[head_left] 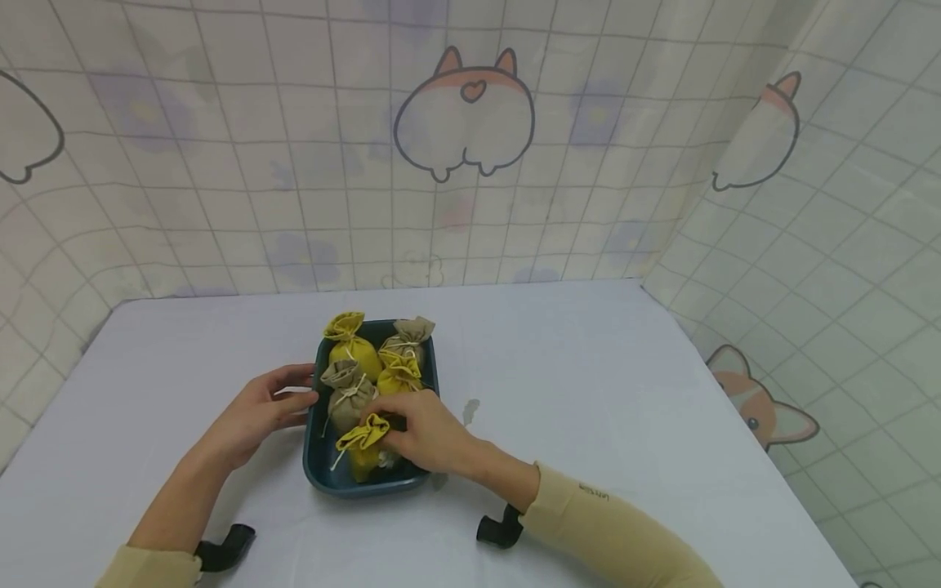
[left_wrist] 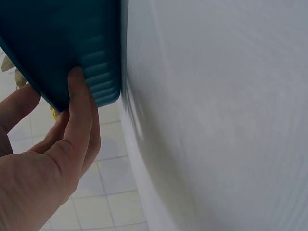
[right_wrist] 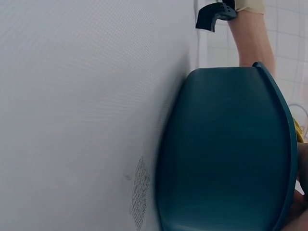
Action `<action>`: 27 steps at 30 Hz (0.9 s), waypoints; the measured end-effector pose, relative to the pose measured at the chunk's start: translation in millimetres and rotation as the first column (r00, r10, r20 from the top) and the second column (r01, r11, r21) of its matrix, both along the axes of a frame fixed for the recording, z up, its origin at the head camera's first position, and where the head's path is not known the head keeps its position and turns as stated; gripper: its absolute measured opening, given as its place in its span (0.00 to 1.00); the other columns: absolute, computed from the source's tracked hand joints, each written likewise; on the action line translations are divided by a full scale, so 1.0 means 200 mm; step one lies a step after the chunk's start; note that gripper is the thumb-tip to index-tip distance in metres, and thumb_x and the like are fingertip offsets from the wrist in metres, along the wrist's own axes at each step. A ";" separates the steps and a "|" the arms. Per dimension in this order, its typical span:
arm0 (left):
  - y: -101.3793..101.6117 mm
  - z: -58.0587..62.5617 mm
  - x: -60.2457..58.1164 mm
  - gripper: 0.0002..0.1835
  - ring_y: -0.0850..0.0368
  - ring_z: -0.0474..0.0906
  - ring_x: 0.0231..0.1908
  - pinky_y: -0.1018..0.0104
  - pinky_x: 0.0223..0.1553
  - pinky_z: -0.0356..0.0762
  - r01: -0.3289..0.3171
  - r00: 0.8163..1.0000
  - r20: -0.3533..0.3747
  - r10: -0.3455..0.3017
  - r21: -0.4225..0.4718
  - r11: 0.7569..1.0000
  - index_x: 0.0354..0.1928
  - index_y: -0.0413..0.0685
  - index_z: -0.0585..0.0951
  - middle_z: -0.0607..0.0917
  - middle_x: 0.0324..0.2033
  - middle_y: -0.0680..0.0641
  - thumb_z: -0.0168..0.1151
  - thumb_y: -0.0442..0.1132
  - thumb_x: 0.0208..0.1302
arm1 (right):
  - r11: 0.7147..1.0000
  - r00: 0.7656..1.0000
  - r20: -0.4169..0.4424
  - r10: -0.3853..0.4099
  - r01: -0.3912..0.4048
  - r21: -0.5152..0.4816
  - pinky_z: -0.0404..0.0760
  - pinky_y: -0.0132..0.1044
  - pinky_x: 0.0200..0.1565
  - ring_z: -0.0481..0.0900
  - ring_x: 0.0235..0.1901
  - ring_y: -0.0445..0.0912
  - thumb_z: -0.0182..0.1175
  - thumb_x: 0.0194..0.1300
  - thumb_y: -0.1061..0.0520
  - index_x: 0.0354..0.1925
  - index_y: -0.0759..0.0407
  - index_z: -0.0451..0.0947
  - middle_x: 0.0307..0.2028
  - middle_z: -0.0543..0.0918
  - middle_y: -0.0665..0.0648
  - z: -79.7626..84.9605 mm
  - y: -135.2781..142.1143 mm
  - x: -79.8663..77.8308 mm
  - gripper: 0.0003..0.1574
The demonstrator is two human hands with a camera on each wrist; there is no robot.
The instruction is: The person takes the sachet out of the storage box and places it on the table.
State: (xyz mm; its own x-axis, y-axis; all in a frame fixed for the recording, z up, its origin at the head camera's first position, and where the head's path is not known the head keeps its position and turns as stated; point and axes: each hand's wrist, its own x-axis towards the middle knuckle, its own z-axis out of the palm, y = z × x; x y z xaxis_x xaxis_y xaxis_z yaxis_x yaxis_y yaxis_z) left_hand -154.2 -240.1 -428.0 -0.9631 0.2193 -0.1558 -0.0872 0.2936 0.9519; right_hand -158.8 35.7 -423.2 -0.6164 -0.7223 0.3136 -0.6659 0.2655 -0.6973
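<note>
A dark teal plastic basket [head_left: 338, 488] stands on the table with several drawstring pouches inside. My right hand [head_left: 434, 429] reaches over its right side and pinches a yellow pouch [head_left: 363, 465] near its gathered neck, at the front of the basket. Behind that lie a beige pouch [head_left: 349, 400], a second yellow pouch [head_left: 400, 374], and at the back another yellow pouch [head_left: 355, 351] beside another beige one [head_left: 413, 331]. At the left side, my left hand [head_left: 257, 408] rests extended fingers [left_wrist: 79, 103] against the basket's outer wall, its thumb right at the rim.
A white cloth covers the table [head_left: 573, 376]. A tiled-pattern curtain [head_left: 294, 163] with cartoon corgis hangs behind and to the right. Black curved pieces [head_left: 228, 549] sit at both wrists. A small grey mark [head_left: 470, 411] shows on the cloth right of the basket.
</note>
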 end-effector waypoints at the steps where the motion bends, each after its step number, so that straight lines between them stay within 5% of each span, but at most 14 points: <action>1: 0.00 0.00 0.00 0.34 0.35 0.74 0.62 0.57 0.53 0.84 0.001 1.000 0.003 -0.001 0.000 1.000 0.75 0.29 0.59 0.66 0.67 0.28 0.60 0.37 0.76 | 1.000 1.000 0.005 -0.002 0.002 -0.003 0.80 0.26 0.51 0.80 0.46 0.35 0.70 0.65 0.66 0.49 0.59 0.84 0.46 0.88 0.53 0.00 0.00 0.00 0.14; 11: 0.01 0.01 0.00 0.34 0.35 0.73 0.62 0.56 0.54 0.84 0.006 1.000 0.028 -0.007 0.015 1.000 0.75 0.30 0.58 0.65 0.68 0.28 0.59 0.36 0.76 | 0.998 0.999 0.041 -0.025 0.027 -0.060 0.81 0.28 0.53 0.81 0.48 0.35 0.68 0.63 0.71 0.48 0.60 0.85 0.46 0.88 0.53 0.05 0.01 0.02 0.16; 20: 0.00 0.01 0.00 0.34 0.35 0.73 0.62 0.55 0.55 0.84 0.002 0.999 0.038 -0.002 0.009 1.000 0.76 0.31 0.58 0.66 0.68 0.29 0.59 0.37 0.76 | 0.991 0.996 0.087 -0.036 0.047 -0.126 0.85 0.32 0.35 0.78 0.33 0.41 0.65 0.64 0.74 0.49 0.62 0.84 0.45 0.87 0.55 0.15 0.06 0.03 0.17; 27: 0.00 0.02 0.00 0.35 0.36 0.74 0.61 0.55 0.54 0.84 0.001 0.999 0.052 -0.001 0.006 1.000 0.76 0.31 0.58 0.66 0.67 0.29 0.60 0.38 0.76 | 0.986 0.998 0.022 -0.051 0.054 -0.160 0.86 0.32 0.41 0.82 0.42 0.40 0.66 0.63 0.73 0.48 0.62 0.84 0.47 0.88 0.56 0.23 0.12 0.02 0.16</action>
State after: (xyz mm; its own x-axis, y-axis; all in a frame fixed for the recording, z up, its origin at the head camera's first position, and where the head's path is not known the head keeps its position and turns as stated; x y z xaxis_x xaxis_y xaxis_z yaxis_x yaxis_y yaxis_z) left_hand -153.7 -239.8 -424.5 -0.9536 0.2213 -0.2040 -0.1359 0.2882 0.9479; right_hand -155.0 59.4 -376.4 -0.6589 -0.6299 0.4112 -0.6408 0.1837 -0.7454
